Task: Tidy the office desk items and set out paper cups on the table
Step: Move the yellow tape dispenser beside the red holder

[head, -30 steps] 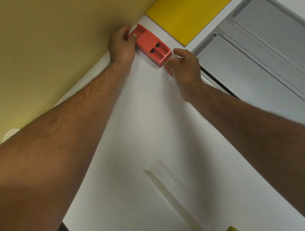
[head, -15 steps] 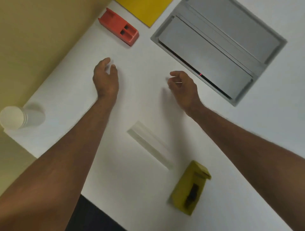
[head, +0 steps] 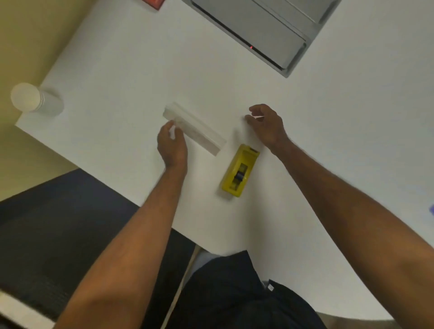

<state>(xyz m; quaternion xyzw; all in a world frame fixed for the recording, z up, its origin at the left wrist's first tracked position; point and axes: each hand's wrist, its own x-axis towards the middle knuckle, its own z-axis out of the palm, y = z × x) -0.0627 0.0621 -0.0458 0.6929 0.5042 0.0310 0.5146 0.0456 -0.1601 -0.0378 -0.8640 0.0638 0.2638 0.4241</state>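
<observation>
A clear plastic strip [head: 195, 128] lies diagonally on the white table [head: 131, 77]. My left hand [head: 172, 145] is at the strip's near left end, fingers curled and touching it; blur hides whether it grips. My right hand [head: 266, 126] hovers open just right of the strip, above the top of a yellow tape dispenser [head: 239, 171]. A stack of white paper cups [head: 35, 99] lies on its side at the table's left corner. A red organiser [head: 153, 2] shows only as a corner at the top edge.
A grey recessed cable panel [head: 270, 30] with a small red light fills the table's upper right. A dark chair [head: 54, 223] stands below the table's left edge. My dark trousers [head: 242, 296] are at the bottom. The yellowish floor [head: 28, 35] lies to the left.
Both hands let go of the red organiser at the far edge and drew back towards me. The left hand now reaches the clear strip; the right is by the yellow dispenser. The view tilted down.
</observation>
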